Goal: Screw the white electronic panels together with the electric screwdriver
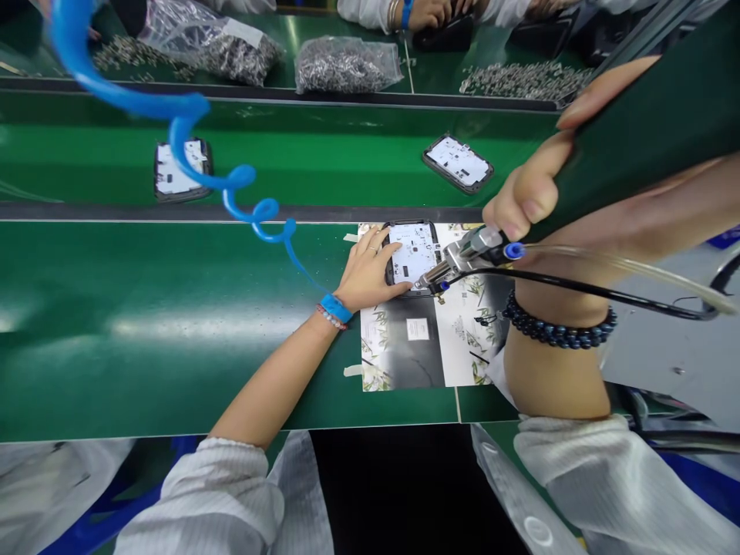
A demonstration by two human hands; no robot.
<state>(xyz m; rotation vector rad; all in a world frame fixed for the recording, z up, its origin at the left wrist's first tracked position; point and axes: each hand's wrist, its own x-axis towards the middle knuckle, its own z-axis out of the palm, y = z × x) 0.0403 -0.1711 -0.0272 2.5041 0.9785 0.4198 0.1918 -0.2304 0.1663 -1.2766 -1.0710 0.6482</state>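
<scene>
A phone-like device with a dark frame and white board [414,248] lies on a printed sheet on the bench. My left hand [370,271] rests over its left edge, fingers spread and thumb stretched along the lower edge. My right hand [535,185] is wrapped around a large dark green powered screwdriver [641,131], held tilted. Its metal nose [442,270] points down at the lower right corner of the device, close to my left thumb. Whether the bit touches a screw there is too small to tell.
A clear hose [630,266] and a black hose run right from the screwdriver. A blue coiled cord [237,181] hangs at left. Two similar devices [459,163] lie on the green strip behind. Bags of small metal parts [347,65] and a co-worker's hands [431,14] are beyond.
</scene>
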